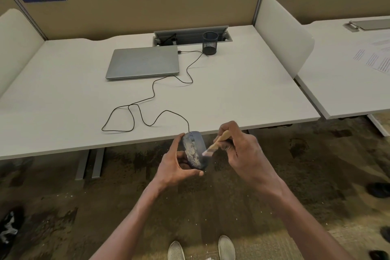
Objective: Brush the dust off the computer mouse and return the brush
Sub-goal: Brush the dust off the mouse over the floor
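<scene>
A dark grey wired mouse (193,150), streaked with pale dust, is held off the desk's front edge, above the carpet. My left hand (176,167) grips it from the left and below, thumb under its rear end. My right hand (240,150) holds a small brush with a light wooden handle (221,138). The brush's pale bristles (207,152) touch the mouse's right side. The mouse's black cable (152,103) loops across the desk to the closed grey laptop (143,61).
A black mesh pen cup (210,42) stands at the back of the white desk (63,101), right of the laptop, in front of an open cable tray (191,35). Side dividers flank the desk. Pale specks dot the carpet near my shoes (226,247).
</scene>
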The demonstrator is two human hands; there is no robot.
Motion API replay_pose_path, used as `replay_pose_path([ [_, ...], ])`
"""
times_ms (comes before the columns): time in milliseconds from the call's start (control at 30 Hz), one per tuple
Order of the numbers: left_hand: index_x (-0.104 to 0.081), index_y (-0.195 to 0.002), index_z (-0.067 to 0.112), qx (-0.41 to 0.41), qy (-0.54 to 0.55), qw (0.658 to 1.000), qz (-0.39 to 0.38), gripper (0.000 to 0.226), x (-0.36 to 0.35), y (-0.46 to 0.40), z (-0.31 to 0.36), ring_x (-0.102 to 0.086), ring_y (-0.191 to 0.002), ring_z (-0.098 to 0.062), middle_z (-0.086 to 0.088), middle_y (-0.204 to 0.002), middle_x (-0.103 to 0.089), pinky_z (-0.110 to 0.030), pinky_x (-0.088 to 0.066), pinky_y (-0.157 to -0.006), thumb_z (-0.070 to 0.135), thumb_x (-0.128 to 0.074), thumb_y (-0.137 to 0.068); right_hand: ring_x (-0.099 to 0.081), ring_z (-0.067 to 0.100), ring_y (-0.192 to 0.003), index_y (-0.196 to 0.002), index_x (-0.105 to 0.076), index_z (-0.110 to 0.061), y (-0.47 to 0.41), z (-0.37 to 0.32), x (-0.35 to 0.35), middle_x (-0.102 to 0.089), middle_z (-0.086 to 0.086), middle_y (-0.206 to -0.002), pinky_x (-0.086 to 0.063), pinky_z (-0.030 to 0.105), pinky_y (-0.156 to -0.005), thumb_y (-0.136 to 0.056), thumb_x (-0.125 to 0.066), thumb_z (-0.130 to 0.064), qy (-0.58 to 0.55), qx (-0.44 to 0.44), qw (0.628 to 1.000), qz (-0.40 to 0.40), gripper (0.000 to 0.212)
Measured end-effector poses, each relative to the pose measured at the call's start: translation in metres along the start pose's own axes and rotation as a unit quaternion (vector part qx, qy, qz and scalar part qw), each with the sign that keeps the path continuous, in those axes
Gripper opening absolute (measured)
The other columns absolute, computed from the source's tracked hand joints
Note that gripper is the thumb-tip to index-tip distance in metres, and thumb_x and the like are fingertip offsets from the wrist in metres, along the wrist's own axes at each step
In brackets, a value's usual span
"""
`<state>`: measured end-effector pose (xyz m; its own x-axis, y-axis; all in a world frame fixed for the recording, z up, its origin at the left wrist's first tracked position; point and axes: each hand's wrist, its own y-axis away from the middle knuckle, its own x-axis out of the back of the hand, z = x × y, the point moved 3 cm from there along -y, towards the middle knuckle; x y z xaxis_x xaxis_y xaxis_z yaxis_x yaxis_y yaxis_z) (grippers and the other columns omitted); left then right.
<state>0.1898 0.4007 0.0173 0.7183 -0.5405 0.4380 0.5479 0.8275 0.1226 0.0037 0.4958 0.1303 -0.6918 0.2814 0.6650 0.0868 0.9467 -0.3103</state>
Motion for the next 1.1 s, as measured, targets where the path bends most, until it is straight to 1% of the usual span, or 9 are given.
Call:
replay_pose_path([
  [133, -0.013, -0.158, 0.027, 0.0, -0.005, 1.0, -0.01, 0.131, -0.003, -0.001, 0.0, -0.069, -0.097, 0.002, -0.005, -0.12, -0.073, -0.003, -0.05, -0.082, 0.029, -0.098, -0.059, -0.067, 0.007, -0.076, -0.115, -0.043, -0.024, 0.0, -0.002, -0.007, -0.069, -0.004, -0.09, -0.058, 0.03, -0.064, -0.097, -0.06, 0.001, 0.047, 0.013, 0.998, -0.041, 0.035],
  [300, -0.012, -0.157, 0.031, -0.001, -0.011, 0.999, -0.031, 0.131, -0.005, 0.001, 0.0, -0.063, -0.095, 0.011, -0.001, -0.122, -0.071, 0.001, -0.046, -0.081, 0.032, -0.098, -0.058, -0.063, 0.007, -0.067, -0.116, -0.044, -0.022, -0.012, -0.005, -0.007, -0.065, -0.005, -0.085, -0.055, 0.025, -0.057, -0.1, -0.058, -0.002, 0.036, 0.003, 0.999, -0.002, 0.029],
  [400, -0.01, -0.158, 0.031, 0.001, -0.006, 0.999, -0.034, 0.132, -0.005, 0.003, -0.001, -0.063, -0.09, 0.017, 0.002, -0.116, -0.072, 0.0, -0.048, -0.079, 0.03, -0.098, -0.058, -0.062, 0.006, -0.069, -0.115, -0.043, -0.022, -0.016, -0.008, 0.0, -0.063, -0.006, -0.086, -0.054, 0.019, -0.06, -0.099, -0.059, 0.0, 0.031, 0.009, 0.999, 0.029, 0.032],
  [533, -0.008, -0.158, 0.029, 0.002, 0.008, 0.999, -0.039, 0.135, -0.005, 0.003, -0.006, -0.068, -0.093, 0.012, 0.013, -0.099, -0.074, 0.0, -0.048, -0.077, 0.027, -0.098, -0.058, -0.067, 0.013, -0.075, -0.116, -0.04, -0.026, -0.016, -0.01, 0.002, -0.067, -0.002, -0.088, -0.058, 0.034, -0.063, -0.098, -0.056, 0.002, 0.034, 0.0, 0.999, -0.022, 0.037],
  [600, -0.008, -0.158, 0.03, 0.0, 0.005, 0.999, -0.047, 0.135, -0.006, 0.003, -0.006, -0.067, -0.093, 0.014, 0.011, -0.105, -0.074, 0.003, -0.045, -0.077, 0.03, -0.098, -0.057, -0.067, 0.015, -0.077, -0.116, -0.039, -0.03, -0.018, -0.012, -0.002, -0.069, 0.002, -0.091, -0.059, 0.038, -0.063, -0.099, -0.054, 0.001, 0.048, -0.002, 0.997, -0.063, 0.038],
  [700, -0.009, -0.158, 0.032, -0.006, -0.002, 0.998, -0.058, 0.134, -0.009, 0.005, -0.005, -0.068, -0.094, 0.011, 0.004, -0.111, -0.075, 0.002, -0.045, -0.079, 0.031, -0.098, -0.058, -0.063, 0.013, -0.071, -0.116, -0.038, -0.03, -0.025, -0.015, -0.006, -0.067, 0.001, -0.088, -0.057, 0.04, -0.058, -0.1, -0.053, 0.0, 0.064, 0.014, 0.996, -0.068, 0.037],
  [833, -0.011, -0.157, 0.033, -0.012, 0.004, 0.997, -0.07, 0.132, -0.012, 0.006, -0.007, -0.071, -0.098, 0.003, 0.006, -0.103, -0.076, -0.002, -0.049, -0.08, 0.027, -0.098, -0.059, -0.068, 0.02, -0.077, -0.115, -0.038, -0.028, -0.035, -0.013, -0.007, -0.067, 0.003, -0.091, -0.058, 0.039, -0.061, -0.099, -0.053, 0.001, 0.067, 0.014, 0.997, -0.04, 0.036],
  [967, -0.011, -0.157, 0.034, -0.007, 0.013, 0.998, -0.065, 0.131, -0.01, 0.006, -0.007, -0.067, -0.099, 0.009, 0.013, -0.104, -0.073, 0.001, -0.046, -0.08, 0.028, -0.097, -0.059, -0.069, 0.014, -0.08, -0.115, -0.037, -0.027, -0.039, -0.008, -0.001, -0.068, 0.002, -0.092, -0.06, 0.033, -0.062, -0.097, -0.055, 0.004, 0.071, 0.007, 0.997, -0.007, 0.04],
  [1100, -0.011, -0.153, 0.043, -0.021, 0.015, 0.997, -0.072, 0.128, -0.009, 0.006, -0.006, -0.064, -0.096, 0.017, 0.02, -0.099, -0.069, 0.004, -0.044, -0.077, 0.03, -0.097, -0.059, -0.07, 0.01, -0.086, -0.113, -0.039, -0.029, -0.042, -0.005, -0.001, -0.068, 0.0, -0.094, -0.06, 0.027, -0.064, -0.097, -0.054, 0.005, 0.06, 0.003, 0.997, -0.038, 0.04],
])
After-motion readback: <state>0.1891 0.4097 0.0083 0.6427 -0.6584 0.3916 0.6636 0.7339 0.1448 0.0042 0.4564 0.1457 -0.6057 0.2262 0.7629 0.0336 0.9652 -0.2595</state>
